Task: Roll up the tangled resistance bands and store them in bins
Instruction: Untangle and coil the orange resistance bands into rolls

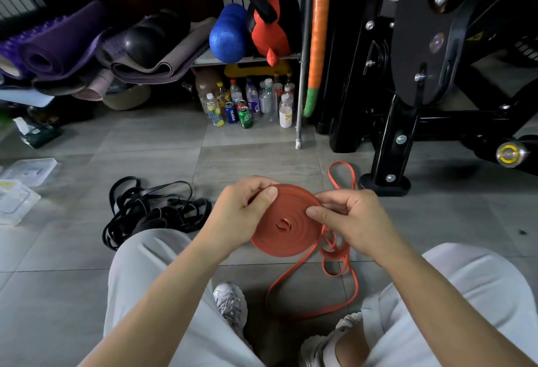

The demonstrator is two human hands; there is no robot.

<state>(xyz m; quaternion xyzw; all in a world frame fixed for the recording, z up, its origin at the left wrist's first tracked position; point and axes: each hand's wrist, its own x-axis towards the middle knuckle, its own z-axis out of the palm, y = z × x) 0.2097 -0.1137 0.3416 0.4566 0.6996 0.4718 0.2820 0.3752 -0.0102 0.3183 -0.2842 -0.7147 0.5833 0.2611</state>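
Head view: a person sits on the tiled floor (163, 145), legs apart. The red band coil (286, 230) is held in the air between both hands, above the gap between the knees, its flat face tilted toward the camera.

- **Left hand** (241, 215): grips the coil's left rim, thumb laid on the face, fingers curled behind.
- **Right hand** (352, 218): thumb and forefinger pinch the strand at the coil's right rim.
- **Loose tail** (291, 276): leaves the coil at lower right and drops to the floor in loops below the right hand.

Judgement: winding is well advanced but unfinished. The slack feeds in from the right, so the right hand, being nearer, should guide it while the left turns the coil.

The black bands (151, 212) lie tangled on the floor beside the left knee. What look like clear bins (17, 192) stand well apart at far left.
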